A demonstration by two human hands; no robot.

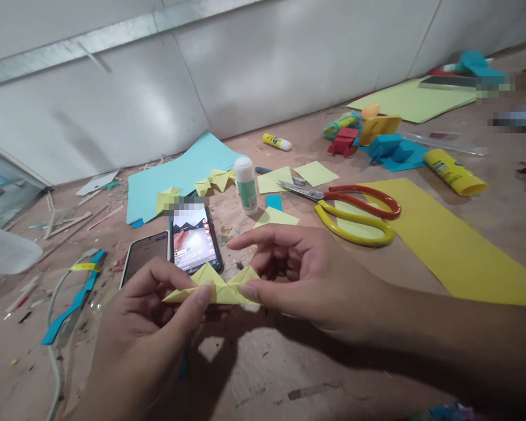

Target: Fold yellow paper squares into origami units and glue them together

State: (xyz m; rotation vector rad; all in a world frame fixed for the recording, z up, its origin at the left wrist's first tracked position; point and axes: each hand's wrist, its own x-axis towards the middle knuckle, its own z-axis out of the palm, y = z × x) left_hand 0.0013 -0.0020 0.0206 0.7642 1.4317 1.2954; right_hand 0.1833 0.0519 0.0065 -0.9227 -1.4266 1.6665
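Note:
Low in the middle of the head view, a folded piece of yellow paper (221,290) with two pointed peaks is held between both hands. My left hand (158,316) pinches its left part, thumb on the near face. My right hand (293,269) grips the right end between thumb and curled fingers, its index finger stretched out above. Just beyond lies a phone (195,240) with a lit screen, and a second phone (146,254) is partly behind my left hand. A white glue stick (246,187) stands upright past the phones, near several folded yellow pieces (219,180).
Scissors (355,213) with red and yellow handles lie right of the glue stick among yellow paper squares (316,173). Light blue paper (184,166) is at the back left, yellow sheet (456,251) at right. A cable (52,310) and scraps litter the left.

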